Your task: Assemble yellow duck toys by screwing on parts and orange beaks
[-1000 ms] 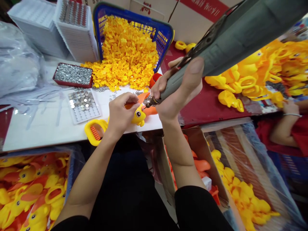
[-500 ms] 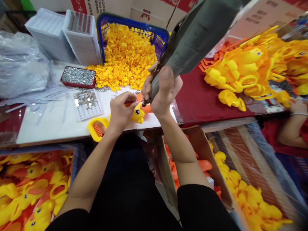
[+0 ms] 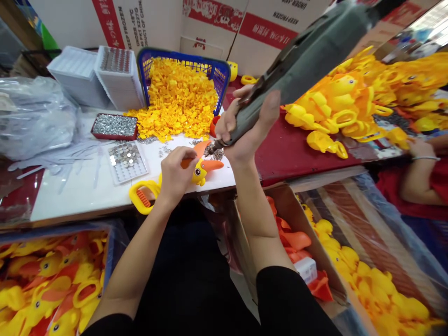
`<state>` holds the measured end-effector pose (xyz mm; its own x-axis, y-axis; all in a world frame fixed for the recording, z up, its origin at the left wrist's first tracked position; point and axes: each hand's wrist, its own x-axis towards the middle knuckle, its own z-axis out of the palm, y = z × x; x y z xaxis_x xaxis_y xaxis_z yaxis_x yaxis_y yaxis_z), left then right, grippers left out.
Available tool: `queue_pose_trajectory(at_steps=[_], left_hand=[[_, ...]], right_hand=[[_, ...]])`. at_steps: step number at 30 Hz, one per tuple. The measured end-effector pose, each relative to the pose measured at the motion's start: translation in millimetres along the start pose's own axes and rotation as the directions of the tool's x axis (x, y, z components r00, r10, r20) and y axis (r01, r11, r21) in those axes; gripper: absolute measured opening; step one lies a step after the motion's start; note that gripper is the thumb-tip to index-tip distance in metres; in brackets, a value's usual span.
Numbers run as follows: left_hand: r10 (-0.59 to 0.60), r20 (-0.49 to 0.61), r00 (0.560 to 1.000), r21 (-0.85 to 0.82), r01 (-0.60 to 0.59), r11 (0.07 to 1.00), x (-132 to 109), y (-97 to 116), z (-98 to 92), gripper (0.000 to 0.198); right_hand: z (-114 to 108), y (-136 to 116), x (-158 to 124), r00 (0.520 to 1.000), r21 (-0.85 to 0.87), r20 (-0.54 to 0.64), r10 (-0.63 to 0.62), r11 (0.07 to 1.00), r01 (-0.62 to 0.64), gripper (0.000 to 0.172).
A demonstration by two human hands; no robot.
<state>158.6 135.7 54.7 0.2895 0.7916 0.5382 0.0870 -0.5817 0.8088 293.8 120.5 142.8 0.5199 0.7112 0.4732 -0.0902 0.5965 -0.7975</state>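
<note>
A yellow duck-shaped toy (image 3: 200, 173) with an orange beak and a yellow loop handle lies at the front edge of the white board (image 3: 80, 196). My left hand (image 3: 177, 172) is closed on the toy's body, holding it down. My right hand (image 3: 247, 126) is wrapped round a grey electric screwdriver (image 3: 301, 65), whose tip hangs just above the toy's head, over a small scatter of screws (image 3: 213, 151). The tool's thick body runs up to the upper right and hides part of the table behind it.
A blue basket (image 3: 217, 74) spills small yellow parts (image 3: 175, 102). A red tray of screws (image 3: 115, 126), a grid tray (image 3: 126, 161) and white tray stacks (image 3: 119, 74) stand left. Yellow toys (image 3: 350, 107) pile right; boxes of toys sit below. Another person's arm (image 3: 420, 186) is far right.
The screwdriver tip has lifted off the toy's head and moved up and slightly right. My left hand has stayed on the toy. The view has shifted upward.
</note>
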Motion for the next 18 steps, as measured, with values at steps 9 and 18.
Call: queue_pose_trajectory(at_steps=[9,18], left_hand=[[0.029,-0.005,1.0,0.034,-0.028,0.999,-4.8,0.0,1.9,0.012],[0.058,0.005,0.998,0.062,-0.059,0.996,-2.0,-3.8,2.0,0.016]], right_hand=[[15.1,9.5,-6.1,0.996,-0.079,-0.084,-0.033,0.996,0.027,0.074],[14.6,11.6,-7.7,0.998,-0.017,-0.009,-0.058,0.998,0.058,0.072]])
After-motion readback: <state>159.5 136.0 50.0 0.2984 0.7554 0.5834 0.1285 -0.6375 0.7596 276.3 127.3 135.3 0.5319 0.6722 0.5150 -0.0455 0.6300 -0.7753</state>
